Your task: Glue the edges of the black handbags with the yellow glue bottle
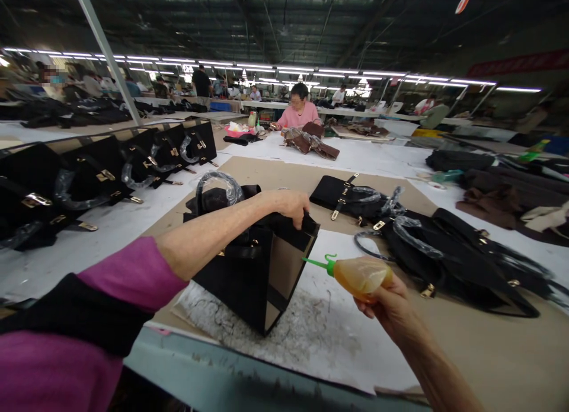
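Note:
A black handbag [240, 275] stands tilted on the worktable in front of me, its beige-lined end facing right. My left hand [294, 207] reaches across it, fingers closed on the bag's upper right edge. In my right hand [386, 302] is a glue bottle [362, 275], soft and clear with amber liquid inside. Its thin green nozzle points left, with the tip at the bag's lined end; whether it touches cannot be told. A plastic-wrapped handle [220, 189] rises behind my left forearm.
Several black bags [151, 157] stand in a row at the left. More black bags [427, 252] lie flat to the right. Stained white paper [338, 335] covers the table near its front edge. A person in pink [300, 112] sits across, beside brown pieces [311, 142].

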The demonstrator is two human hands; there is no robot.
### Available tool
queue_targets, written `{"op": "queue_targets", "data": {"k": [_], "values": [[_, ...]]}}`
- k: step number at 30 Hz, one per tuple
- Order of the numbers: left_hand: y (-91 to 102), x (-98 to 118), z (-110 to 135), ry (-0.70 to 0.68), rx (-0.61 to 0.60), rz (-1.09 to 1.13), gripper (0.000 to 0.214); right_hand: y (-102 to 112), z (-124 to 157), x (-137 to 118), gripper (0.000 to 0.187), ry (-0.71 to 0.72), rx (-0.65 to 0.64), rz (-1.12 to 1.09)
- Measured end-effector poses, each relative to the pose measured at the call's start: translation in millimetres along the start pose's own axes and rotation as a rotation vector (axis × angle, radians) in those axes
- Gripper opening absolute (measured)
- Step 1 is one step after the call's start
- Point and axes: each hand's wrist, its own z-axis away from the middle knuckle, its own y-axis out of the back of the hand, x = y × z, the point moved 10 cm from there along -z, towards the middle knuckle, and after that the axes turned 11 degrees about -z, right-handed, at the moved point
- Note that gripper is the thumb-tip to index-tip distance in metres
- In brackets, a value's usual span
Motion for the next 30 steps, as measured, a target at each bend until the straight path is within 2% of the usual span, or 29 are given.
{"op": "queue_targets", "data": {"k": [11, 21, 26, 30], "values": [[0.0, 1.7, 1.2, 0.018, -0.008, -0.027, 0.031, 1.4, 10.7, 26.1, 0.047, -0.073, -0.014, 0.029], [-2.4, -1.1, -0.5, 0.032, 0.006, -0.043, 0.029, -2.9, 25.8, 55.1, 0.037, -0.151, -0.105, 0.099], [-2.2, -1.0, -1.0, -0.002, 0.043, -0.045, 0.032, -6.1, 34.5, 69.1, 0.038, -0.203, -0.128, 0.114], [-2.4, 2.1, 4.5, -0.013, 0.079, -0.068, 0.03, -5.2, 38.0, 80.4, 0.038, -0.239, -0.102, 0.04]]}}
